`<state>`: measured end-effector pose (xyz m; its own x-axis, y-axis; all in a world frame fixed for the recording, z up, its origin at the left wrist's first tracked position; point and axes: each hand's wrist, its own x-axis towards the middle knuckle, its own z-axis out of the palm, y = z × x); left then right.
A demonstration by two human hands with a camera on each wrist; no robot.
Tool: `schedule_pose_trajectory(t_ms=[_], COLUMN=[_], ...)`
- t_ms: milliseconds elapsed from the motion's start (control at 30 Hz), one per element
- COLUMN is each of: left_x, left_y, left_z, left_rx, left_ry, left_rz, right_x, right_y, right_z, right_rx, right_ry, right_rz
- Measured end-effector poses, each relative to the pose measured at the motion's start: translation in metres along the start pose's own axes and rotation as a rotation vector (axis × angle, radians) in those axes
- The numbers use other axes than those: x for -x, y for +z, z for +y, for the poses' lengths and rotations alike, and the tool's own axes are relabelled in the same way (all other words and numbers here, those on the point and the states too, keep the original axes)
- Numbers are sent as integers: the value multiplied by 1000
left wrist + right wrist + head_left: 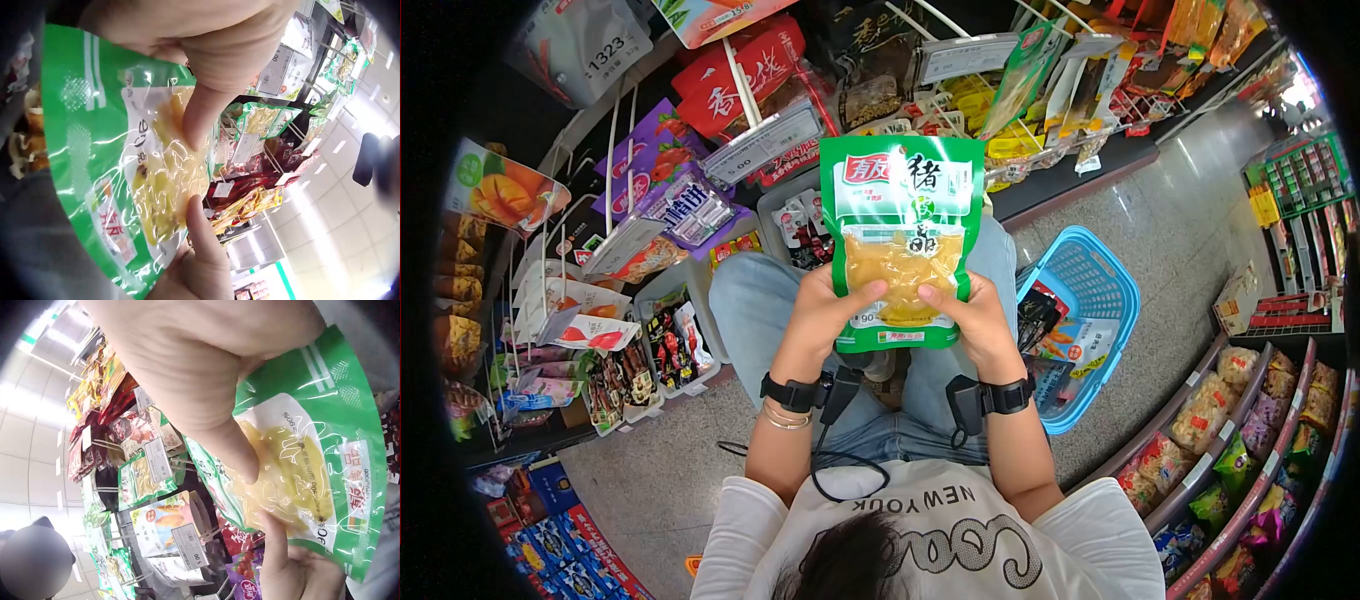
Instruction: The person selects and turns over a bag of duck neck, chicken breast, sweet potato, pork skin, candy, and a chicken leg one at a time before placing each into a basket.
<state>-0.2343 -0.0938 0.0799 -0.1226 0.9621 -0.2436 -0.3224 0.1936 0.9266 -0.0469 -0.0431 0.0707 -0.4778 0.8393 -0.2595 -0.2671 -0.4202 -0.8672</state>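
Both hands hold up a green and white snack packet with a clear window showing yellowish food. The left hand grips its lower left side, thumb lying on the front. On the lower right side the right hand grips it the same way, thumb also on the window. In the left wrist view the left thumb presses the shiny film of the packet. The right wrist view has the right thumb on the window. The other fingers are mostly hidden behind the packet.
A blue plastic basket holding several packets stands on the floor at the right. Hanging snack packets and price tags fill the rack ahead. Grey bins of small packets sit at the left; stepped snack shelves curve along the lower right.
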Motion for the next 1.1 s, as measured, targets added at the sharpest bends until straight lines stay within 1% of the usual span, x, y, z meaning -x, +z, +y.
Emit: schedule_pose_trajectory(t_ms=[633,833,867,967,1000,1100], left_x=[-4,-11,-13,-18,-19,-27], left_y=[8,20,23,33,40,55], left_z=[-2,1,0,1,4,7], left_rx=[-59,-6,-6,-79,-115,-308], left_ry=[48,-8,6,8,9,-21], left_rz=[-1,11,-9,-73,-95,-244], right_x=[3,5,6,12,15,21], right_y=[-2,-12,-17,-31,-40,-67], right_z=[-1,-4,-5,-17,-21,-32], right_rx=[29,-20,-21,-62,-51,-150], right_ry=[-97,-125,-106,-126,-156,-282], right_rz=[57,68,57,71,81,150])
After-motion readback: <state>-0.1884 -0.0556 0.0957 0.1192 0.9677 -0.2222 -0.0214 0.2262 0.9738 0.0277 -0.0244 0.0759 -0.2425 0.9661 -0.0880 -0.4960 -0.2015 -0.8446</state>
